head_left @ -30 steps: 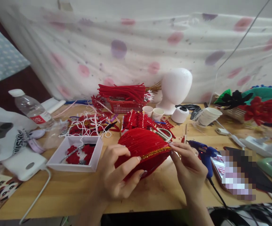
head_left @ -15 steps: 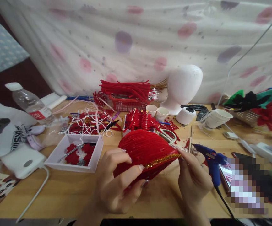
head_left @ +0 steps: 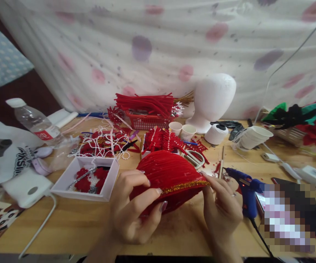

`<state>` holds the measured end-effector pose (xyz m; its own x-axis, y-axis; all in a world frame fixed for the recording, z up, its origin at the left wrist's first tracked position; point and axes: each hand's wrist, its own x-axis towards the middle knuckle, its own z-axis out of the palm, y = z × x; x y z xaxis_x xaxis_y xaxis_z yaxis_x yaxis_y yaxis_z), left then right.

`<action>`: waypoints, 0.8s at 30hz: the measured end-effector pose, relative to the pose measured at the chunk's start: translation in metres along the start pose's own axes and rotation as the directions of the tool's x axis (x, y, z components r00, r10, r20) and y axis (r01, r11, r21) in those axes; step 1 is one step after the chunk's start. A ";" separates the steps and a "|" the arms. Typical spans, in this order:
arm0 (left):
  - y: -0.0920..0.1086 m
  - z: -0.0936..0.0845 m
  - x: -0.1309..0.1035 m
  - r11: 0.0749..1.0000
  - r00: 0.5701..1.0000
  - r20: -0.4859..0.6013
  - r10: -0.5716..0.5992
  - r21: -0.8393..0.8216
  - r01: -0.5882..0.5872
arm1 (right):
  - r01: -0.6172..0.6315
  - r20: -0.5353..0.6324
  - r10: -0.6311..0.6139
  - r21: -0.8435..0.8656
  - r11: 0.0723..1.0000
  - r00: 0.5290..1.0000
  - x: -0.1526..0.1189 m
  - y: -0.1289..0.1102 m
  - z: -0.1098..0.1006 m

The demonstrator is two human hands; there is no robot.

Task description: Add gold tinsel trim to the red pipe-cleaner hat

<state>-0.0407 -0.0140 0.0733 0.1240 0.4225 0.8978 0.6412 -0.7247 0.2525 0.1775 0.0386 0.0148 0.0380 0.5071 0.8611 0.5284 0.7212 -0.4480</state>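
Note:
A red, ribbed, cap-shaped piece [head_left: 169, 170] is held up over the front of the table, with a gold glittery trim [head_left: 184, 187] along its near edge. My left hand [head_left: 136, 208] grips its left side, fingers on the outside by the trim and thumb underneath. At the right end of the trim, my right hand [head_left: 222, 208] pinches the edge between thumb and fingers. Part of the red piece is hidden behind my left fingers.
A white box [head_left: 110, 182] with red flowers lies left. Behind stand a red basket [head_left: 149, 121], a white foam head [head_left: 215, 96], paper cups [head_left: 189, 132] and a thread cone [head_left: 216, 134]. Scissors [head_left: 195, 159] lie beyond the red piece; a blue glue gun [head_left: 248, 191] is on the right.
The red piece has tilted slightly, and more of its dark red inside shows below the trim. Both hands have shifted a little to the left, still holding it.

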 end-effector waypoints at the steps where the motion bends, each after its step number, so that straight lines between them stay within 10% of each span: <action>1: 0.000 0.000 0.000 1.000 1.000 0.001 0.003 0.011 -0.003 | 0.004 0.001 -0.004 -0.004 1.000 1.000 0.000 -0.001 0.000; 24: 0.001 0.001 0.000 0.996 0.999 -0.048 0.013 0.088 -0.009 | 0.020 0.014 -0.019 -0.032 0.999 1.000 -0.003 -0.001 -0.004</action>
<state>-0.0394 -0.0139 0.0725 0.0958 0.3865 0.9173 0.7042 -0.6776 0.2120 0.1807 0.0349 0.0137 0.0156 0.4997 0.8661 0.5557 0.7157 -0.4229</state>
